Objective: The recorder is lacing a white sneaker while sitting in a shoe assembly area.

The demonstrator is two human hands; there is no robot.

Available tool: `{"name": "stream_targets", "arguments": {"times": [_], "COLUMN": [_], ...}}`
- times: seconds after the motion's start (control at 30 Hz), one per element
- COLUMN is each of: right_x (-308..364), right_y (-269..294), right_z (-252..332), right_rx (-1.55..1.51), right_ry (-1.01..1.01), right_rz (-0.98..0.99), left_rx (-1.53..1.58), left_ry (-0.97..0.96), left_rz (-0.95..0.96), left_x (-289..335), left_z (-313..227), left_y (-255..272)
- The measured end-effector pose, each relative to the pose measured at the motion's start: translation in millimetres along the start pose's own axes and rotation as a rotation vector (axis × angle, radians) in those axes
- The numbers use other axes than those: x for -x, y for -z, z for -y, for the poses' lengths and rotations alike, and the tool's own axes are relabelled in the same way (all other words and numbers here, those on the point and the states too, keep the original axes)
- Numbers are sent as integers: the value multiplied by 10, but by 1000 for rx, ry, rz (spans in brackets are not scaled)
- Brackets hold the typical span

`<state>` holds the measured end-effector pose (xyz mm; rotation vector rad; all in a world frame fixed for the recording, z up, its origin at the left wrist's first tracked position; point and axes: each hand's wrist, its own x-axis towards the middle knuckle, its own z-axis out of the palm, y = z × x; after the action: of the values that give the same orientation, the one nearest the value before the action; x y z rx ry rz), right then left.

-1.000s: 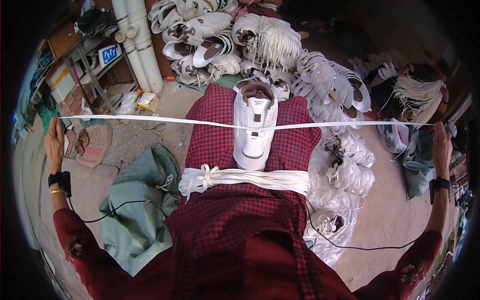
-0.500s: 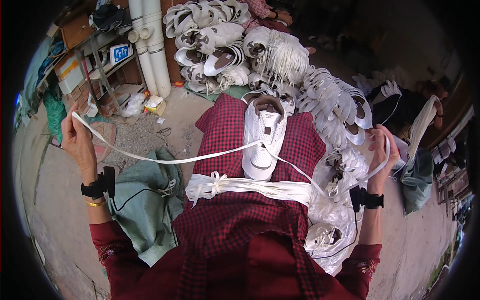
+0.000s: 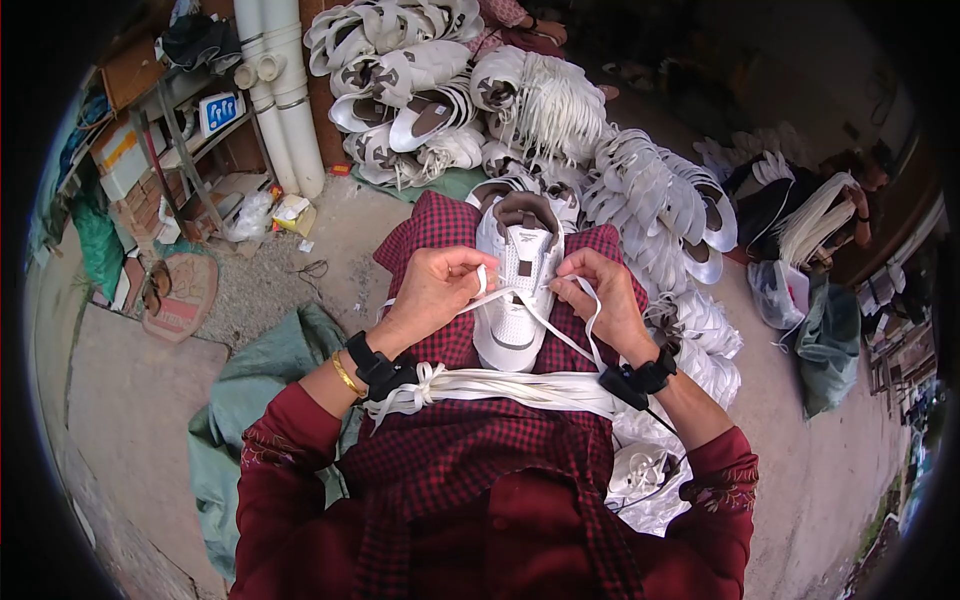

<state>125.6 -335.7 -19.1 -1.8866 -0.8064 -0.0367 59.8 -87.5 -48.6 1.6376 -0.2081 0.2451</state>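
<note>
A white sneaker upper (image 3: 508,335) with a brown lining lies on my lap, over a red and black checked apron (image 3: 440,220), toe toward me. One white shoelace (image 3: 533,308) passes through its lower eyelets, with an end running to each hand. My left hand (image 3: 437,288) pinches one lace end at the shoe's left edge. At the right edge, my right hand (image 3: 603,303) pinches the other end close to the eyelets, and a loop hangs below its fingers. Across my lap, just below the toe, lies a tied bundle of white laces (image 3: 510,388).
Stacked white shoe uppers (image 3: 405,75) rise ahead, and more uppers (image 3: 660,195) spread to the right. Plastic-wrapped shoes (image 3: 690,340) lie beside my right thigh. A green sack (image 3: 255,385) is at my left. Another person's hand (image 3: 860,205) holds laces at far right.
Both hands have come inward from wide apart to the sides of the shoe. The lace, stretched out to both sides before, now hangs in short loops near the eyelets.
</note>
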Motion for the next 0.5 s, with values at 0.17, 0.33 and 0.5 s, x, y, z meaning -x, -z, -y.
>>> {"name": "stream_targets", "arguments": {"times": [0.17, 0.33, 0.5], "right_x": [-21, -57, -148], "right_y": [59, 30, -148], "right_z": [-24, -63, 169], "right_rx": [73, 101, 407], "right_ry": [45, 63, 192], "right_rz": [73, 75, 37], "left_rx": [-64, 14, -98], "left_ry": [95, -12, 6], "left_rz": [29, -46, -43], "left_x": [28, 6, 15], "left_z": [9, 111, 29], "left_y": [16, 47, -16]}}
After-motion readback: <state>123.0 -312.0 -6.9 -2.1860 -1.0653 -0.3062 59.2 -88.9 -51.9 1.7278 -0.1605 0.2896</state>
